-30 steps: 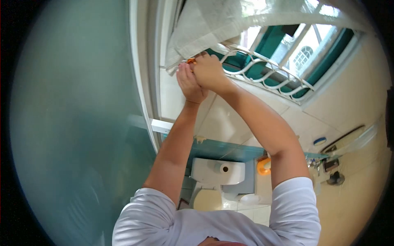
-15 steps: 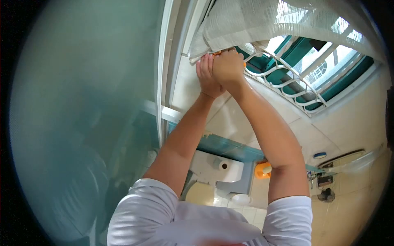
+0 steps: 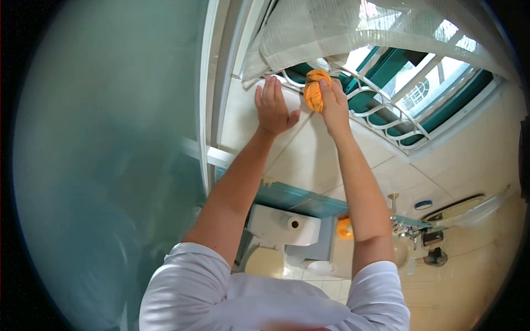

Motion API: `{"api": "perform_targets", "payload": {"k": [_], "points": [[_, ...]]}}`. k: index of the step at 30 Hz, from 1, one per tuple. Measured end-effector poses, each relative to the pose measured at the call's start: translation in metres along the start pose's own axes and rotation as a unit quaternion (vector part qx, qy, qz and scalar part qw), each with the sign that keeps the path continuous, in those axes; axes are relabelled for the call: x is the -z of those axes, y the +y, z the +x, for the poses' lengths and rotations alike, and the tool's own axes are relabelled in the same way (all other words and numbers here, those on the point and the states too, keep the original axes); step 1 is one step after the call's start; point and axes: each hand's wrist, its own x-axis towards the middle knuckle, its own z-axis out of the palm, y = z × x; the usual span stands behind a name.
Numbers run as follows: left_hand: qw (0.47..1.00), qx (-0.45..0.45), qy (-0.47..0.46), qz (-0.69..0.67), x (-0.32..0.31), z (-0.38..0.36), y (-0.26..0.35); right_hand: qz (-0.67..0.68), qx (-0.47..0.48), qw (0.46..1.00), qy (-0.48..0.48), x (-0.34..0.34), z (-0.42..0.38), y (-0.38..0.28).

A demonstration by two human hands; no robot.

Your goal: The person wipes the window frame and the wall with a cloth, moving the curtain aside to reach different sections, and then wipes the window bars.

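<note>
Bunched in my right hand point(image 3: 334, 107) is an orange cloth point(image 3: 316, 91), held in front of the white window grille point(image 3: 378, 113). My left hand point(image 3: 274, 109) lies open against the pale tiled wall point(image 3: 301, 151), fingers pointing up and thumb out to the side, just below the window's lower corner. It holds nothing. A whitish translucent curtain point(image 3: 314, 36) hangs above both hands, over the upper part of the window.
A frosted glass panel point(image 3: 110, 138) with a white frame fills the left side. Below are a toilet tank point(image 3: 276, 223) with a paper roll point(image 3: 295, 223) on it, an orange container point(image 3: 344, 228), a sink point(image 3: 399, 251) and a mirror point(image 3: 455, 208).
My hands have come apart. My right hand has moved right and down from the corner with the orange cloth, now more fully in view. My left hand has opened flatter on the wall.
</note>
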Motion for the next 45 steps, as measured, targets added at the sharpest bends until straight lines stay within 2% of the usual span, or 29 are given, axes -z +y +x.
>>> {"api": "perform_targets", "payload": {"k": [1,2,4,11,14,16,17,19,20,22,24,27,30,34,35,38,40,45], "points": [[1.0,-0.004,-0.006,0.004,0.001,0.0,0.0,0.114,-0.071,0.991,0.01,0.001,-0.003,-0.003],[1.0,-0.009,-0.013,0.008,0.001,0.001,0.0,0.206,-0.101,0.973,0.016,0.001,-0.006,-0.006],[1.0,-0.015,-0.006,0.007,0.001,0.001,0.0,0.386,-0.159,0.908,0.028,-0.001,-0.013,-0.016],[0.999,-0.033,0.01,0.021,0.001,0.002,0.0,0.547,-0.148,0.822,-0.055,0.008,-0.022,-0.008],[0.999,-0.034,0.031,0.013,0.0,-0.001,-0.001,0.457,-0.129,0.877,-0.077,0.008,-0.023,-0.009],[0.998,-0.033,0.046,0.008,-0.002,-0.001,-0.002,0.226,-0.054,0.972,-0.033,0.006,-0.017,-0.014],[0.998,-0.033,0.049,0.008,-0.003,-0.001,-0.003,0.104,-0.016,0.994,-0.009,0.004,-0.012,-0.017],[0.998,-0.029,0.049,0.009,-0.003,-0.003,-0.004,-0.104,0.122,0.985,0.065,-0.004,0.001,-0.019],[0.999,-0.024,0.045,0.008,-0.002,-0.003,-0.004,-0.209,0.184,0.955,0.103,-0.009,0.008,-0.019],[0.999,-0.023,0.03,0.023,-0.002,-0.005,-0.004,-0.19,0.189,0.96,0.087,-0.032,0.019,-0.011],[0.998,-0.027,0.015,0.06,-0.007,-0.006,-0.009,-0.273,0.178,0.941,0.095,-0.063,0.026,0.023],[0.995,-0.04,0.01,0.088,-0.008,-0.008,-0.011,-0.227,0.199,0.951,0.07,-0.069,0.013,0.01],[0.999,-0.027,0.002,0.046,-0.002,-0.004,-0.005,-0.304,0.225,0.924,-0.053,-0.047,0.011,0.009],[0.997,-0.027,0.025,0.064,-0.01,-0.009,-0.008,-0.286,0.291,0.903,-0.138,-0.022,0.004,0.011],[0.997,-0.033,0.037,0.063,-0.012,-0.01,-0.011,-0.272,0.317,0.9,-0.126,-0.018,-0.002,0.01],[0.993,-0.061,0.046,0.088,-0.014,-0.011,-0.012,-0.312,0.243,0.914,-0.09,-0.012,-0.019,0.005],[0.988,-0.091,0.038,0.122,-0.009,-0.003,-0.005,-0.345,0.234,0.907,-0.061,-0.013,-0.023,0.011],[0.995,-0.081,-0.011,0.059,-0.002,-0.004,-0.009,-0.357,0.236,0.904,0.008,0.023,-0.048,0.027]]}}
